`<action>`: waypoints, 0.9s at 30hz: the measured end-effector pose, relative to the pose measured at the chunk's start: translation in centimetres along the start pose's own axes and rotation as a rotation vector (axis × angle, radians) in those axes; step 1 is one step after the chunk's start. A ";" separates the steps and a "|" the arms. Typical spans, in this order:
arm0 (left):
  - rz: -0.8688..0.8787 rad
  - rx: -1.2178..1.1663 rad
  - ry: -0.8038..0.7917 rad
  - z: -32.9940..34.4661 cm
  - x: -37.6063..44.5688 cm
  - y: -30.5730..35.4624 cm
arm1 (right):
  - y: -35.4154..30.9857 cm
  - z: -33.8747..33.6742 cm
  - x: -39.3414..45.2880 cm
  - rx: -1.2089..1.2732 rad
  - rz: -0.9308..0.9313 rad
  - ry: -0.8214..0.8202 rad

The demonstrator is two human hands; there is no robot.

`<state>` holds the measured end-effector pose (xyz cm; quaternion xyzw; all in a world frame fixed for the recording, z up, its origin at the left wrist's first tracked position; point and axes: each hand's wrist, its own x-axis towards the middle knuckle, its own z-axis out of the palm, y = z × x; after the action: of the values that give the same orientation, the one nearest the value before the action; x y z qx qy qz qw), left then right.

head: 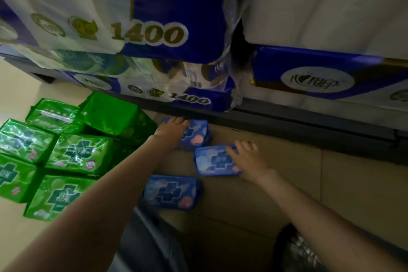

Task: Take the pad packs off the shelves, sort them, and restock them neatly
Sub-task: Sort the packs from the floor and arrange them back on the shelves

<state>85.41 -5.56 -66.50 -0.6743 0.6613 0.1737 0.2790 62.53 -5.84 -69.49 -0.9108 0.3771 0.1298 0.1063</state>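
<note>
Nearest me, below and between my hands, a flat blue plastic-wrapped pad pack (171, 192) lies face up on the brown cardboard sheet (265, 183) spread over the floor. My right hand (248, 160) rests flat, fingers spread and relaxed, on the right end of a second blue pad pack (215, 160); nothing is gripped yet. My left hand (171, 129) reaches a little farther, fingers straight, lying on a third blue pad pack (196, 133) just in front of the dark shelf base (287, 120). To the left of my left arm sits a cluster of glossy green pad packs (75, 152), touching one another in rough rows. Beyond both hands, big blue-and-white tissue roll bundles (136, 28) fill the shelf. These packs look light, soft and squashy, with slick film, so I judge a pinch across the short sides, thumb under one long edge, would hold best
</note>
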 end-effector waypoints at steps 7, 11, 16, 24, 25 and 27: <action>-0.131 0.090 0.033 1.2 2.6 3.7 | 3.3 1.3 -2.4 -0.056 0.084 -0.104; -0.032 0.117 0.087 -0.8 0.6 4.3 | 2.7 -2.2 -2.3 -0.018 0.201 -0.269; 0.086 -0.093 0.040 -6.7 -1.9 3.4 | 3.9 -14.7 -3.5 -0.019 0.226 -0.436; 0.534 -0.335 -0.118 -19.1 -10.4 0.1 | 1.6 -35.0 -8.3 -0.002 0.154 -0.429; 0.561 -0.342 -0.126 -20.6 -12.0 -0.3 | 1.1 -37.1 -9.1 0.014 0.154 -0.402; 0.617 -0.336 -0.082 -23.8 -15.8 -1.5 | -0.3 -41.7 -11.0 0.011 0.133 -0.281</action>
<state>82.63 -7.44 -38.06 -0.4715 0.7844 0.3832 0.1251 61.72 -10.51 -26.66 -0.8560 0.4189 0.2607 0.1544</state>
